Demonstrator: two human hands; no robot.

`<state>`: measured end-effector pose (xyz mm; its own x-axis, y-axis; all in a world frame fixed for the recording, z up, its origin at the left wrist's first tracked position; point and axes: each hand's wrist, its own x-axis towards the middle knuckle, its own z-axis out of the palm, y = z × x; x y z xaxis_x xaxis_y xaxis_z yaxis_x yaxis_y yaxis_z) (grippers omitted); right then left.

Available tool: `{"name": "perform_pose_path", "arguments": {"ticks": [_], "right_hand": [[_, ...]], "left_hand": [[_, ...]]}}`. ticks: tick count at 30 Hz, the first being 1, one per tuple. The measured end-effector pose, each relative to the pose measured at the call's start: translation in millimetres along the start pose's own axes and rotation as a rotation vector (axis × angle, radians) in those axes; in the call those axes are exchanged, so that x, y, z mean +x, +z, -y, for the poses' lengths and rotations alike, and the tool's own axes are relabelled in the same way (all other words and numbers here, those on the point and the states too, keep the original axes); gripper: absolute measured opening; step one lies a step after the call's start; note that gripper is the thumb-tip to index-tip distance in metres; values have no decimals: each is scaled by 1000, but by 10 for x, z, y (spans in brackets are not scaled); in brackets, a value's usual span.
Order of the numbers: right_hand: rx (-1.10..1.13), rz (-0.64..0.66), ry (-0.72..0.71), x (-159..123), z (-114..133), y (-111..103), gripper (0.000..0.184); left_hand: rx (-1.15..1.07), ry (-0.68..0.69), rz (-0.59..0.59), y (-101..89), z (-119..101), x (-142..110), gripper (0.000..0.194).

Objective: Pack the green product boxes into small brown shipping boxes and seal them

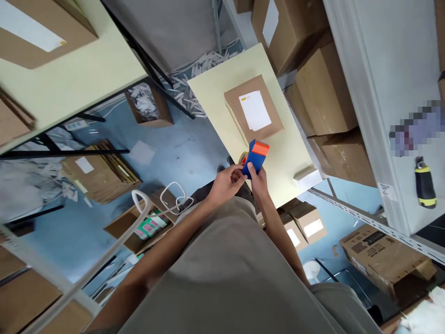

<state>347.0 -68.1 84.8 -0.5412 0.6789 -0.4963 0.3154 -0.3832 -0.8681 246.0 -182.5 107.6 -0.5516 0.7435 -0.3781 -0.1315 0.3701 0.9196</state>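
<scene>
A blue and orange tape dispenser (256,157) with a roll of tape (244,159) at its left side is held over the pale table. My right hand (259,181) is closed around its blue body, thumb on top. Close against the lower left of the dispenser, my left hand (226,184) has its fingers pinched together by the tape roll; what lies between those fingertips is hidden. Beyond my hands, a flat closed cardboard box (234,95) with a white label (255,110) lies on the table.
The pale table (295,153) carries a small white box (308,178) at its right edge. Brown boxes (327,88) stack along the right, beside a shelf holding a black and yellow cutter (424,183). Left are another table (104,60), a white curved tube (114,236) and floor boxes (149,104).
</scene>
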Motion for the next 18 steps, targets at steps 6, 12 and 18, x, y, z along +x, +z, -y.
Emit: {"name": "perform_pose_path", "arguments": {"ticks": [6, 12, 18], "right_hand": [[-46, 138, 81, 36, -49, -283, 62], [-110, 259, 166, -103, -86, -546, 58], [-374, 351, 136, -253, 34, -706, 49]], "left_hand": [[43, -83, 71, -118, 110, 360, 37], [-55, -167, 124, -312, -46, 754, 46], [66, -168, 297, -345, -135, 790, 39]]}}
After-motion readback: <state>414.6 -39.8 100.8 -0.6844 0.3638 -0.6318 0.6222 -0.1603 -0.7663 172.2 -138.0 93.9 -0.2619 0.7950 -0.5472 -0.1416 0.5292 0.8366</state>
